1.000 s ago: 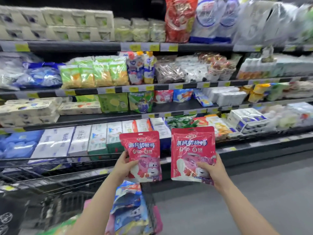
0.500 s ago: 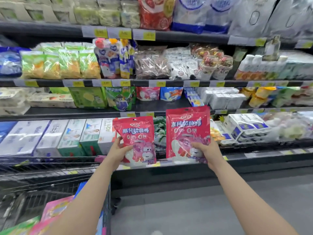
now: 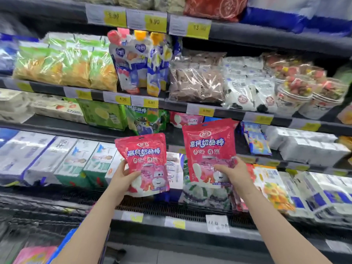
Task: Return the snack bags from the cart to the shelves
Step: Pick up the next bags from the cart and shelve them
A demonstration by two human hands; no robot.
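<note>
A: Now that we have stepped in closer than a second ago, both red bags sit higher against the shelves. Left hand (image 3: 123, 178) pinches the smaller-looking red bag (image 3: 144, 162) by its lower edge, thumb in front; right hand (image 3: 233, 173) grips the other red bag (image 3: 209, 149) the same way.

B: Matching red pack (image 3: 182, 119) lies at the back of the middle shelf (image 3: 57, 128), just above our right bag. We judge that the slot.

A: Open dark floor there, beside the green bag (image 3: 146, 119). Shelf lip and price tags (image 3: 206, 111) overhang; tilt the tops in. Cart (image 3: 34, 254) low left, more packs inside.
</note>
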